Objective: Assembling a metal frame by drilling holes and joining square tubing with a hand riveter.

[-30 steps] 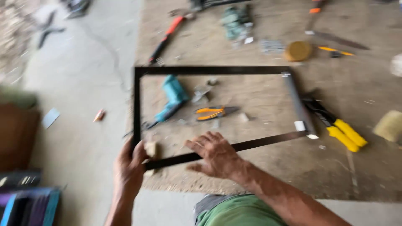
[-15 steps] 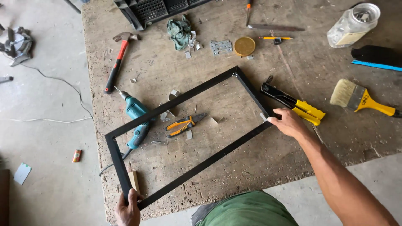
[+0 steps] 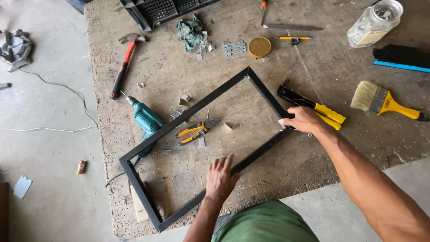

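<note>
Black rectangular metal frame [image 3: 201, 105] lies flat and skewed on the worn workbench [image 3: 313, 170]. Its near long bar is under the left hand [image 3: 220, 178], spread flat with fingers released; the right hand [image 3: 302, 120] grips its right corner. Orange pliers [image 3: 195, 131] lie inside the frame, a teal drill [image 3: 145, 118] passes beneath its far bar, and a yellow-handled riveter [image 3: 313, 107] sits just beside the right corner.

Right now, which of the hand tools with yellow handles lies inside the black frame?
The orange-and-black pliers lie inside the black frame. The yellow-handled riveter and the paintbrush both lie outside it, to the right.
</note>
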